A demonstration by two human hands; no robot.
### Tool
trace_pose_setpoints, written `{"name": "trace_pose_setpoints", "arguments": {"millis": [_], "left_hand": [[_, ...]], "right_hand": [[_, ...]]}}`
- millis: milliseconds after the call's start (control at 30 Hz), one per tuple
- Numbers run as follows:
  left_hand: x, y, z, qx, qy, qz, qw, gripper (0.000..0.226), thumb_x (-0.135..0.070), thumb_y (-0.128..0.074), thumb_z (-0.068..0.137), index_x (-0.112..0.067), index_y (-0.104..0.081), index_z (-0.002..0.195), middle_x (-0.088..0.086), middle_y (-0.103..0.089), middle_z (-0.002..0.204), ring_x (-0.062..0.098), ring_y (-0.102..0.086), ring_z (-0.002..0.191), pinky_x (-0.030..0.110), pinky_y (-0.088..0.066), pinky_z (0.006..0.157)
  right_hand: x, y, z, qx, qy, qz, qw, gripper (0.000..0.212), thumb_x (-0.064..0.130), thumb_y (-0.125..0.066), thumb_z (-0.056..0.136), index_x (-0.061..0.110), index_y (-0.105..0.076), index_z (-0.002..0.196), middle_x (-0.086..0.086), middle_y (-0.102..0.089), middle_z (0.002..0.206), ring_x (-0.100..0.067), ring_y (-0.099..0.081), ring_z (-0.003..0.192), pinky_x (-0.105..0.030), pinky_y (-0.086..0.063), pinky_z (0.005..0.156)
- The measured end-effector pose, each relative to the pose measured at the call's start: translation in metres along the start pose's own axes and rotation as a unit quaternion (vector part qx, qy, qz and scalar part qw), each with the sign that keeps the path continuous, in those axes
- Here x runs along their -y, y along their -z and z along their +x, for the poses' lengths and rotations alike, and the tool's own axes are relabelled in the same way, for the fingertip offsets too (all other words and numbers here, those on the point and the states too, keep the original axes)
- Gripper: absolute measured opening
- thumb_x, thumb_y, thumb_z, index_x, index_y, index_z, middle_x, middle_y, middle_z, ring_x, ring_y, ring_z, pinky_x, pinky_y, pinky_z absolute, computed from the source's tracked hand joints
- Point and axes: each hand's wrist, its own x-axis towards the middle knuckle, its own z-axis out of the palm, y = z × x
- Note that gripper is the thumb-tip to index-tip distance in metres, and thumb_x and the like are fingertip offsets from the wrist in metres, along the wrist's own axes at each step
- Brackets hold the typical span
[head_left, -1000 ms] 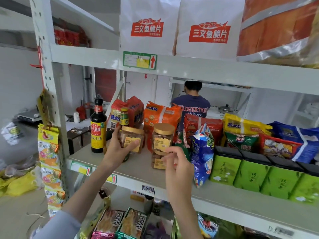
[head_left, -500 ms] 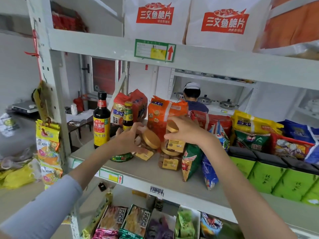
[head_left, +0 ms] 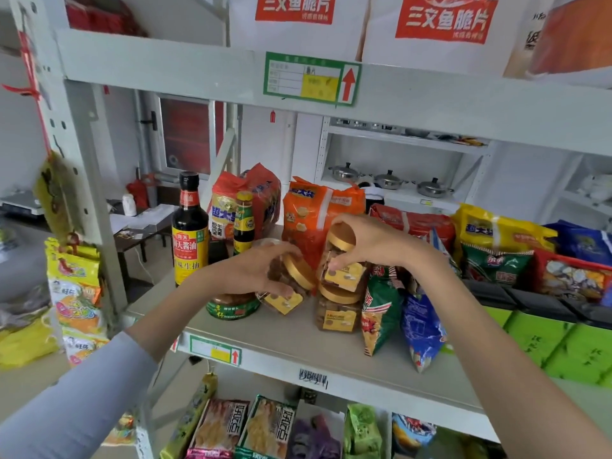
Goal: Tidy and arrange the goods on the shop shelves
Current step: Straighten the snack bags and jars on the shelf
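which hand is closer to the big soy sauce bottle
Left. The left hand grips a tilted jar just right of the soy sauce bottle; the right hand holds the stacked jar farther right.

Tilted jar (head_left: 298, 272) half hidden under my left hand (head_left: 251, 276), lid of upper jar (head_left: 344, 276) behind my right fingers (head_left: 347, 220), white bags (head_left: 381, 44) cropped above, shelf label (head_left: 311, 79) unreadable
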Motion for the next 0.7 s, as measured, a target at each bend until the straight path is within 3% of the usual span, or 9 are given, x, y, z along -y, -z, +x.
{"name": "trace_pose_setpoints", "arguments": {"millis": [100, 167, 233, 367, 500, 567, 633, 700], "left_hand": [[-0.001, 0.003, -0.001, -0.028, -0.018, -0.053, 0.998, 0.058, -0.038, -0.087, 0.078, -0.036, -0.043, 0.116, -0.01, -0.054, 0.12, 0.014, -0.056, 0.111, 0.036, -0.051, 0.09], [-0.001, 0.005, -0.002, -0.028, -0.007, -0.058, 0.998, 0.057, -0.039, -0.089, 0.075, -0.034, -0.041, 0.107, -0.01, -0.055, 0.114, 0.008, -0.056, 0.108, 0.023, -0.048, 0.084], [0.001, 0.003, -0.002, -0.015, -0.001, -0.044, 0.999, 0.055, -0.042, -0.088, 0.075, -0.03, -0.041, 0.1, -0.009, -0.053, 0.103, 0.001, -0.052, 0.092, 0.016, -0.042, 0.075], [0.006, -0.013, -0.003, -0.015, 0.006, 0.053, 0.998, 0.054, -0.052, -0.085, 0.074, -0.021, -0.044, 0.091, -0.001, -0.052, 0.091, 0.008, -0.045, 0.074, 0.025, -0.036, 0.064], [0.008, -0.009, -0.01, -0.011, -0.004, 0.027, 1.0, 0.042, -0.053, -0.08, 0.08, -0.023, -0.051, 0.088, -0.005, -0.054, 0.095, 0.008, -0.05, 0.083, 0.025, -0.039, 0.069], [0.008, -0.003, -0.017, -0.027, -0.003, 0.017, 0.999, 0.031, -0.054, -0.078, 0.081, -0.031, -0.059, 0.087, -0.014, -0.056, 0.111, 0.0, -0.05, 0.105, 0.019, -0.039, 0.082], [0.007, 0.002, -0.026, -0.082, 0.023, 0.001, 0.996, 0.021, -0.05, -0.076, 0.084, -0.033, -0.064, 0.089, -0.019, -0.055, 0.125, -0.004, -0.045, 0.122, 0.016, -0.036, 0.094], [0.008, 0.006, -0.039, -0.155, 0.038, -0.004, 0.987, 0.016, -0.046, -0.072, 0.089, -0.032, -0.065, 0.093, -0.016, -0.061, 0.116, -0.001, -0.055, 0.112, 0.026, -0.046, 0.093]], "right_hand": [[-0.004, 0.003, 0.0, 0.002, 0.005, -0.001, 1.0, 0.085, 0.046, -0.089, 0.074, 0.032, -0.044, 0.144, 0.007, -0.051, 0.137, -0.014, -0.05, 0.119, -0.035, -0.048, 0.096], [-0.006, 0.006, 0.0, -0.002, 0.007, 0.007, 1.0, 0.084, 0.045, -0.089, 0.075, 0.032, -0.044, 0.144, 0.008, -0.05, 0.135, -0.013, -0.05, 0.118, -0.029, -0.045, 0.088], [-0.008, 0.009, 0.0, -0.011, 0.012, 0.017, 1.0, 0.083, 0.043, -0.089, 0.076, 0.031, -0.044, 0.145, 0.011, -0.049, 0.132, -0.011, -0.049, 0.117, -0.021, -0.041, 0.08], [-0.003, 0.012, 0.002, -0.021, 0.018, 0.032, 0.999, 0.085, 0.043, -0.088, 0.077, 0.028, -0.043, 0.148, 0.014, -0.049, 0.133, -0.007, -0.047, 0.116, -0.013, -0.038, 0.08], [0.006, -0.006, 0.011, 0.007, 0.024, -0.003, 1.0, 0.097, 0.057, -0.086, 0.072, 0.033, -0.037, 0.152, 0.002, -0.046, 0.15, -0.019, -0.048, 0.131, -0.037, -0.047, 0.103], [0.01, -0.023, 0.014, 0.022, 0.03, -0.044, 0.998, 0.101, 0.061, -0.079, 0.079, 0.039, -0.023, 0.16, -0.004, -0.034, 0.158, -0.027, -0.037, 0.141, -0.044, -0.041, 0.111], [0.012, -0.033, 0.016, 0.018, 0.04, -0.075, 0.996, 0.104, 0.064, -0.072, 0.084, 0.044, -0.006, 0.162, -0.004, -0.02, 0.165, -0.031, -0.022, 0.15, -0.051, -0.034, 0.117], [0.014, -0.032, 0.012, 0.023, 0.044, -0.071, 0.996, 0.105, 0.062, -0.07, 0.086, 0.044, 0.0, 0.162, 0.0, -0.011, 0.17, -0.03, -0.014, 0.154, -0.052, -0.026, 0.122]]}}
